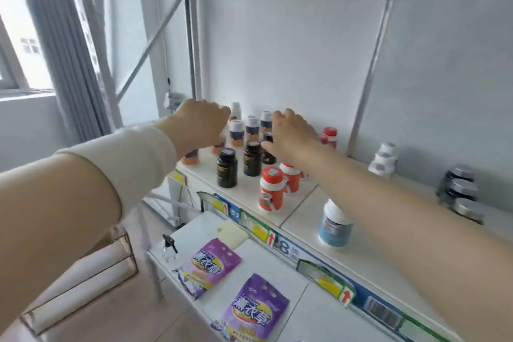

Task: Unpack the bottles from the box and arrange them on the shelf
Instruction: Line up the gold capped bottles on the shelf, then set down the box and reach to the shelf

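Shelf (244,198): white, w/ bottles upright, grouped by kind.
L hand (202,122): fingers curled over orange-label bottles (237,133) at back left; grip hidden, can't tell.
R hand (291,136): grasps dark bottle (268,158) at rear of dark row.
Red-cap bottles (270,189): front, just right of dark ones.

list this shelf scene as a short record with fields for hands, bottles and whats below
left hand: curled over the white-capped bottles at the back left; grip unclear
right hand: fingers round the rear dark bottle
dark bottles: two more stand upright in front
red-and-white bottles: upright, right of the dark ones
blue-label bottle: upright near the shelf front edge
lower shelf: two purple bags lying flat
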`<move>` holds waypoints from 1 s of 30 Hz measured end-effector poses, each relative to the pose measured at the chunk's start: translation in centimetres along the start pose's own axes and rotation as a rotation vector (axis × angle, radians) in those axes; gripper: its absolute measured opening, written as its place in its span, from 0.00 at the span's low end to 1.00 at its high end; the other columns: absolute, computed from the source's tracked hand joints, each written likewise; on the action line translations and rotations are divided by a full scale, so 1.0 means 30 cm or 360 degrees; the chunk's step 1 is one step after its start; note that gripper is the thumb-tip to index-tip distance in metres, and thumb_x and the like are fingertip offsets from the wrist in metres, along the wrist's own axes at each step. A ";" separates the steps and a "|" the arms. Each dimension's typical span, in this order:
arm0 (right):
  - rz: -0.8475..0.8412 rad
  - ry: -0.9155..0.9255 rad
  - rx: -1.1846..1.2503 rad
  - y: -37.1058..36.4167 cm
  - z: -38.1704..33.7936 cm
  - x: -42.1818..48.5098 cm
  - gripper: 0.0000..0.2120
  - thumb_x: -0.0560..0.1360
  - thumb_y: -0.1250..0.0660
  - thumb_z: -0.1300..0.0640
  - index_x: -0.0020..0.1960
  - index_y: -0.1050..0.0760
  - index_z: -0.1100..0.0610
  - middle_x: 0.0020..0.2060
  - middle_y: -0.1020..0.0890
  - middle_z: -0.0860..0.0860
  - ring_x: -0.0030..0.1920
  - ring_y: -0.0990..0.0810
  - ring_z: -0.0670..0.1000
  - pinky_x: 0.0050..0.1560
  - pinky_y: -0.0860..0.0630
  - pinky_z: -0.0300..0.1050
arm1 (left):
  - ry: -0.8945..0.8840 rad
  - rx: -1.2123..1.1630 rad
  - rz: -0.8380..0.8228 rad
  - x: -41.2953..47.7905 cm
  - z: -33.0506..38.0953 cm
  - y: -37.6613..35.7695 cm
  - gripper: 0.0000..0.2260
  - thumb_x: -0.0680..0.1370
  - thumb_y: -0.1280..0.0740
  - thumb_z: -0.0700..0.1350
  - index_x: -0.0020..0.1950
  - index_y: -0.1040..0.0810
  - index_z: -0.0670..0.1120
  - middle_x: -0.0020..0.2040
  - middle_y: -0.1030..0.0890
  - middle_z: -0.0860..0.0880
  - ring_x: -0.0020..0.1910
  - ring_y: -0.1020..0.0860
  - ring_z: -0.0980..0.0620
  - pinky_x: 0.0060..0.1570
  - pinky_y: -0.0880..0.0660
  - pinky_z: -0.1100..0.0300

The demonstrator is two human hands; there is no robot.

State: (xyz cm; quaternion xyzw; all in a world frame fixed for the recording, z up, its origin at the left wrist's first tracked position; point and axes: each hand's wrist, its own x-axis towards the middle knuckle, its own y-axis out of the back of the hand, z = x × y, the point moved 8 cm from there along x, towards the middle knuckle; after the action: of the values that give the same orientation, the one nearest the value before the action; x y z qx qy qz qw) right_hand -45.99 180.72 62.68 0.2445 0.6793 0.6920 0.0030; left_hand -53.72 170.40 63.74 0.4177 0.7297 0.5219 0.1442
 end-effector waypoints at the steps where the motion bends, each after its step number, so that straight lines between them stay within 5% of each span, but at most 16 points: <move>1: 0.0009 0.0079 -0.0018 -0.025 -0.109 0.051 0.24 0.77 0.38 0.51 0.67 0.37 0.61 0.64 0.32 0.59 0.63 0.31 0.60 0.58 0.30 0.51 | 0.0051 0.0018 -0.0012 -0.029 -0.098 -0.047 0.17 0.78 0.39 0.50 0.64 0.31 0.44 0.59 0.23 0.45 0.57 0.23 0.44 0.55 0.26 0.52; 10: -0.0166 0.0736 -0.0213 -0.479 -1.106 0.371 0.18 0.78 0.43 0.58 0.67 0.38 0.61 0.64 0.32 0.59 0.64 0.32 0.60 0.60 0.33 0.53 | 0.0543 0.0067 -0.0418 -0.352 -0.922 -0.708 0.17 0.80 0.41 0.49 0.67 0.33 0.45 0.62 0.24 0.46 0.62 0.25 0.45 0.57 0.29 0.53; 20: -0.1232 0.1099 -0.0266 -1.273 -1.671 0.456 0.25 0.78 0.42 0.46 0.70 0.39 0.59 0.66 0.31 0.58 0.64 0.30 0.60 0.58 0.29 0.53 | 0.0709 -0.0522 -0.1535 -0.621 -1.227 -1.581 0.18 0.78 0.37 0.53 0.66 0.29 0.48 0.64 0.25 0.48 0.61 0.24 0.44 0.56 0.27 0.52; 30: -0.1507 0.1107 -0.0228 -1.754 -1.923 0.849 0.24 0.78 0.42 0.47 0.69 0.36 0.59 0.66 0.30 0.57 0.65 0.29 0.59 0.60 0.29 0.53 | 0.0839 -0.0684 -0.1451 -0.372 -1.570 -2.041 0.17 0.79 0.39 0.52 0.65 0.31 0.45 0.60 0.23 0.45 0.57 0.23 0.43 0.53 0.27 0.51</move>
State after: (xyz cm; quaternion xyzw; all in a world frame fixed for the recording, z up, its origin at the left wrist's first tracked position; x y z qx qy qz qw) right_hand -105.44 139.20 24.09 -0.3272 0.6270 0.6991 0.1052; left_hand -105.46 125.21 26.71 -0.1227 0.7248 0.6303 0.2496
